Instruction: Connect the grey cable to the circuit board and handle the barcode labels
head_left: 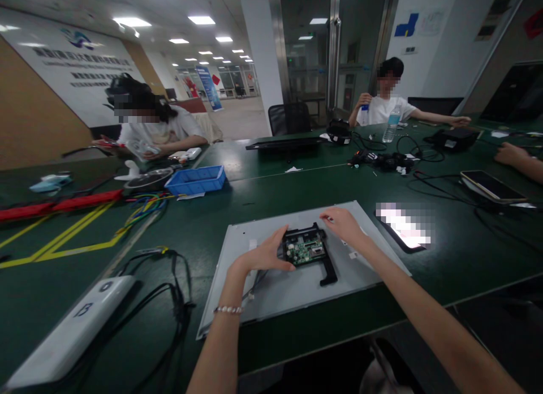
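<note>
- A black plastic bracket carrying a green circuit board lay on the flat light-grey panel, around its middle.
- The wearer's left hand was half open over the panel, thumb and fingers spread along the bracket's left side, seemingly steadying it.
- The right hand, fingers curled, hovered by the bracket's upper right corner; whether it pinched anything small could not be told.
- The bracket might skid and scrape the panel if the left hand's hold slackened under a push.
- A thin grey cable on the panel's left part might snag or strain if the bracket were turned or lifted.
- Fingers pressing on the bare board might bend or damage components.
- Beyond the panel's far left corner sat a blue rectangular plastic tray, no contents distinguishable.
- Beyond its far right corner stood a clear, blue-labelled plastic bottle, fill level uncertain.
</note>
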Available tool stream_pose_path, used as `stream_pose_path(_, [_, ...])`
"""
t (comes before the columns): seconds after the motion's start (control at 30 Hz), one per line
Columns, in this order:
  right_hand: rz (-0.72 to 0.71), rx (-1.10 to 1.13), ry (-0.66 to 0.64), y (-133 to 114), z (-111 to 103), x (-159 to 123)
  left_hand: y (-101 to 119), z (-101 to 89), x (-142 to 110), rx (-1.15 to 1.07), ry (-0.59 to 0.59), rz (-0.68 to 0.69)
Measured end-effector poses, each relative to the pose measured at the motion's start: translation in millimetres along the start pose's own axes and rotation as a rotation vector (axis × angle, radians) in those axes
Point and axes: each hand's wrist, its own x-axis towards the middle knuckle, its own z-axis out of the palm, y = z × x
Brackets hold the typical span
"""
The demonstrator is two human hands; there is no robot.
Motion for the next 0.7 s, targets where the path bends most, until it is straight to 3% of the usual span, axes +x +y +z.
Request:
stream_pose_path(0.2, [-0.066,-0.043,-0.075,-31.6,5.0,22.1,-0.4,0.5,0.7,0.011,-0.001,0.002])
stream_pose_path(0.4, [-0.097,-0.15,-0.163,-65.7,24.6,33.5,0.0,1.6,1.8,0.017,0.017,0.018])
stream_pose_path(0.7, [-0.108,-0.115,-0.216,-69.6,31.9,26.0,1.9,2.1,1.8,-0.009,0.019,0.056])
